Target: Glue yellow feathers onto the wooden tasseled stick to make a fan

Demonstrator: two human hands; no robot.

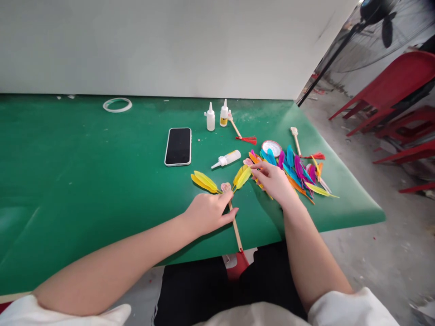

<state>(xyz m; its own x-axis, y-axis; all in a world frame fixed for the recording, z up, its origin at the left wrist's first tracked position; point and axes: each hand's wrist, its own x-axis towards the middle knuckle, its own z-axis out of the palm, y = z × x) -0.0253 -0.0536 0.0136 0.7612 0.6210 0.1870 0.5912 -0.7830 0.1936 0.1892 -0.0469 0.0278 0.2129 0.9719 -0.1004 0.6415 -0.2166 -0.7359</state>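
My left hand (210, 212) rests on the green table (84, 172), fingers pinched on a thin wooden stick (235, 230) just below its pink head. Yellow feathers (205, 181) fan out from that head on both sides. A red tassel hangs from the stick's lower end over the table edge. My right hand (273, 179) lies on a pile of loose coloured feathers (299, 174), fingers curled and pinching into it beside a yellow feather (243, 176).
A phone (178, 146) lies face up. Two small glue bottles (216, 117) stand behind it; a third (227, 159) lies on its side. Two more tasselled sticks (297, 142), a round tape dish (271, 147) and a white ring (117, 105) are on the table. Red chairs (397, 95) stand at right.
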